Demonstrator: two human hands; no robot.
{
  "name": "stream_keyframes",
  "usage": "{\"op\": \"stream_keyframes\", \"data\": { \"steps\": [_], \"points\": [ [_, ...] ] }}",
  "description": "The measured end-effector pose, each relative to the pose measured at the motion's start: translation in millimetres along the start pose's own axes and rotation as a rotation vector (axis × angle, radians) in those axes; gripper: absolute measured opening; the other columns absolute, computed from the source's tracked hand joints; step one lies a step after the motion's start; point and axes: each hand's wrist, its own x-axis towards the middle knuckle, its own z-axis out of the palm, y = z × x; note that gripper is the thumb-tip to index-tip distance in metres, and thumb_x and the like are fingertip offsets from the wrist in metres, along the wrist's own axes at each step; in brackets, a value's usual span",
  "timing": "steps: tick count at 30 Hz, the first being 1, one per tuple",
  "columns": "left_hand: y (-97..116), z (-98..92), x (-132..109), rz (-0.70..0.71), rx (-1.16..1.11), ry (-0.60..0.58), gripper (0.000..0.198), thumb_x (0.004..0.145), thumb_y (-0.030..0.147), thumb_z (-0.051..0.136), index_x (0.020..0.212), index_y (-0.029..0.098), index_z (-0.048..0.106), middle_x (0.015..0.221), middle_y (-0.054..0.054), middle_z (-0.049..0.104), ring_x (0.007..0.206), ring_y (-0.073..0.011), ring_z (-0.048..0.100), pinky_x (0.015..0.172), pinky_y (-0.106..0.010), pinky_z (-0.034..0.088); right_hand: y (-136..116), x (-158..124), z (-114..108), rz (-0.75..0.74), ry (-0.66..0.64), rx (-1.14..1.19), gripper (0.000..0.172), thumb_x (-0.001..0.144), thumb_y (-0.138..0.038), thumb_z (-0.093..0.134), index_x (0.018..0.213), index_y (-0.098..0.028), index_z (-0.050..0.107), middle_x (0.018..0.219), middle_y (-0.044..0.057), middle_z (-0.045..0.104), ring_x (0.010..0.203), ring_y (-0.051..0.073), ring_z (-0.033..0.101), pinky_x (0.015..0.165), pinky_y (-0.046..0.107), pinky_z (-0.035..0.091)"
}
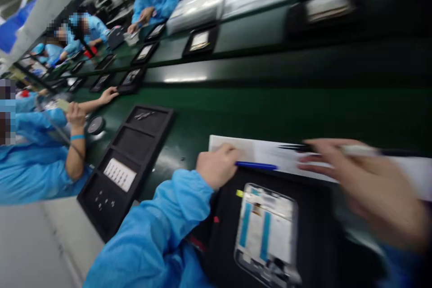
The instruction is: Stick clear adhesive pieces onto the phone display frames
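Note:
My left hand [218, 166] is closed around one end of a thin blue stick [256, 165], which points right over the edge of a white sheet [263, 149]. My right hand [367, 180], smeared by motion, grips dark tweezers [293, 147], their tips pointing left above the sheet. Below and between both hands, a phone's metal mid-frame [278, 236] with blue strips lies on a black tray [315, 234]. A small yellow tab [239, 193] sticks out at the frame's upper left corner.
A compartmented black tray [123, 139] to the left holds small parts and a white card [119, 174]. A co-worker's hand [108, 95] touches a black tray [131, 80] on the green bench [270, 103]. More trays and a plastic-wrapped stack [199, 6] sit farther back.

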Motion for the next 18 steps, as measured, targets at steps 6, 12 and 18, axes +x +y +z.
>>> {"op": "stream_keyframes", "data": {
  "steps": [6,12,18],
  "points": [
    [-6,-1.1,7,0.002,0.004,0.022,0.033,0.097,0.028,0.049,0.128,0.031,0.059,0.136,0.001,0.059,0.104,-0.0159,0.066,0.082,-0.026,0.057,-23,20,11,0.012,0.026,0.09,0.024,0.08,-0.04,0.072,0.075,-0.017,0.064,0.058,0.003,0.063,0.051,0.018,0.064,0.049,0.026,0.055],
    [2,-1.5,15,0.049,0.003,0.022,0.043,0.091,0.049,0.057,0.131,0.033,0.058,0.146,0.0,0.051,0.118,-0.0221,0.061,0.087,-0.033,0.058,-19,23,20,-0.039,0.102,0.035,0.017,0.081,-0.035,0.065,0.074,-0.02,0.06,0.062,0.004,0.069,0.058,0.021,0.068,0.054,0.027,0.055],
    [5,-2.0,19,0.024,0.048,-0.027,0.045,0.091,0.056,0.053,0.129,0.034,0.061,0.147,0.002,0.051,0.115,-0.023,0.063,0.089,-0.036,0.058,-19,32,23,-0.042,0.128,-0.042,0.017,0.081,-0.03,0.066,0.072,-0.021,0.056,0.063,0.003,0.069,0.066,0.023,0.07,0.062,0.03,0.053]
  ]
}}
